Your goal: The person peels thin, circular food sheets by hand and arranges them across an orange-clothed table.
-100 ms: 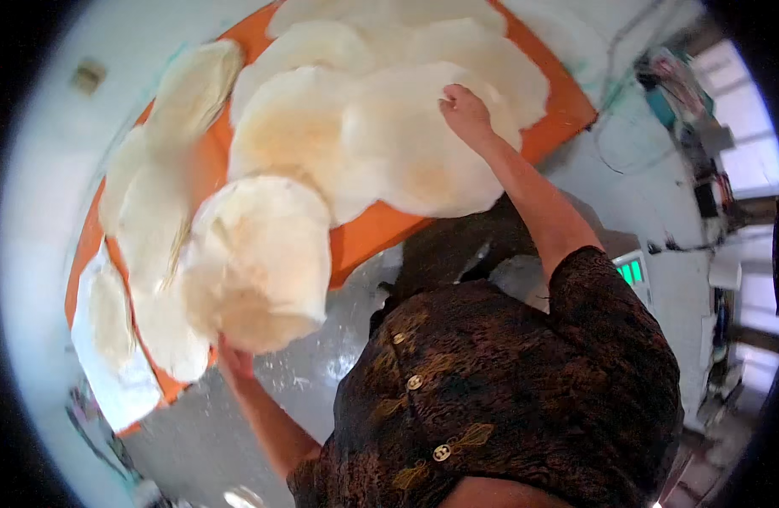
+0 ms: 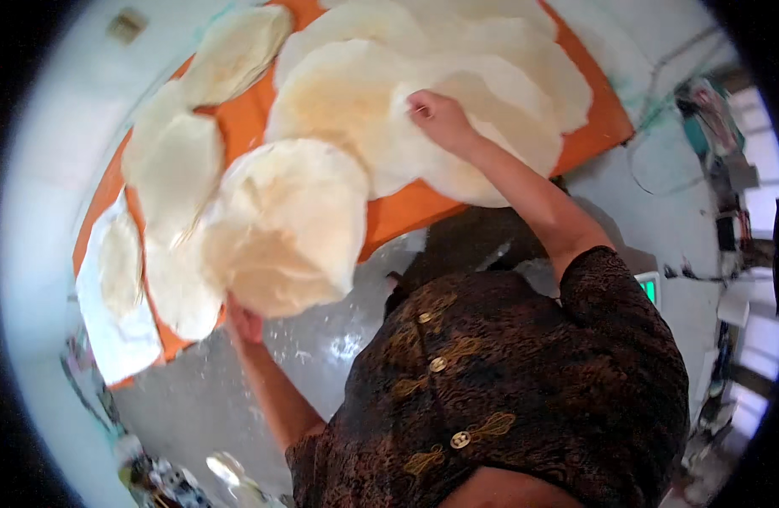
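Large, thin, round sheets of pale flatbread lie about on an orange table. My left hand (image 2: 246, 323) grips the near lower edge of a flatbread (image 2: 296, 190) that hangs over the table's front edge, its surface wavy and folded; my thumb side is partly hidden. My right hand (image 2: 440, 118) is curled closed above a broad flatbread (image 2: 491, 169) on the right part of the table. Whether anything is pinched in its fingers cannot be made out. Beside that sheet lies a browner-spotted flatbread (image 2: 330, 102).
Along the left side lie folded flatbreads (image 2: 241, 51) and a white cloth (image 2: 105, 322) with another flatbread on it. The orange table (image 2: 398, 216) ends before my body, above a grey floor (image 2: 194, 406). Cluttered shelving (image 2: 720, 169) stands at the right.
My right hand has moved left across the flatbread, fingers still curled. The whole view has shifted, with the table sliding up and to the right. My left hand keeps its hold.
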A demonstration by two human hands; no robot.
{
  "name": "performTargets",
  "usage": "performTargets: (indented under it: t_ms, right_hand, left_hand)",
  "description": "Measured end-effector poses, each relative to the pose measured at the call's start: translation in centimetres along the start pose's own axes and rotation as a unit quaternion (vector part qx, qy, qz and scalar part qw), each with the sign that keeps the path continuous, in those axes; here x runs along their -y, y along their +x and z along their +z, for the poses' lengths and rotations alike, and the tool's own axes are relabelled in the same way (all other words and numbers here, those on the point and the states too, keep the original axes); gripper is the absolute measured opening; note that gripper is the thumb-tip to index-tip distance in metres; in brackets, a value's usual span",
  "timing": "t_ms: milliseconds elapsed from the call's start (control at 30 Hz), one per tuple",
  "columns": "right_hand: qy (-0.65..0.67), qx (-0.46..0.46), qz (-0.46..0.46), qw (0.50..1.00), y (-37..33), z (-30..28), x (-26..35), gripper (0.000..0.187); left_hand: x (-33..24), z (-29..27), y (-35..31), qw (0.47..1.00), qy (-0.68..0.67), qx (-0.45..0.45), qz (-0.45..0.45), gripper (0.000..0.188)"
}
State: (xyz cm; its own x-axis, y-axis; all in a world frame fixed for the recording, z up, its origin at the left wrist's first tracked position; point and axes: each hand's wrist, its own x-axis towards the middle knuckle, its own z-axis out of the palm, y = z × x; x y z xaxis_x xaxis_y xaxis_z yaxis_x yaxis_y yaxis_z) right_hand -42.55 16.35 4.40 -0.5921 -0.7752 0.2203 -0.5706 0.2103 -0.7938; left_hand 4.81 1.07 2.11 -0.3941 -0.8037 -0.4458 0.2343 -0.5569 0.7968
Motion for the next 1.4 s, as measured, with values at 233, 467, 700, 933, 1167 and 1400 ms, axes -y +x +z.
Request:
performTargets:
  t_ms: [233,467,700,933,1167,1400]
  right_hand:
    - [0.152,0.289,-0.166,0.931,-7.4,18.0,18.6,0.044]
    - [0.048,0.348,-0.153,0.924,-8.9,22.3,21.0,0.051]
    - [0.112,0.330,-0.076,0.934,-8.2,22.7,20.1,0.016]
    - [-0.043,0.284,-0.131,0.949,-9.1,23.1,19.9,0.016]
    - [-0.068,0.320,-0.103,0.939,-8.0,23.9,19.9,0.012]
    - [0.184,0.107,-0.042,0.976,4.6,19.5,18.3,0.011]
  left_hand:
    - [0.1,2.5,-1.4,0.991,-0.124,0.053,0.005,0.052]
    - [0.9,2.7,-1.6,0.972,-0.218,0.089,0.014,0.052]
    - [0.1,3.1,-1.3,0.984,-0.158,0.079,0.019,0.052]
    - [1.0,4.4,-2.2,0.991,0.084,-0.018,0.105,0.034]
    - [2.7,0.7,-0.9,0.989,0.072,-0.090,0.087,0.032]
    - [4.8,-5.6,3.8,0.971,-0.034,-0.235,-0.014,0.023]
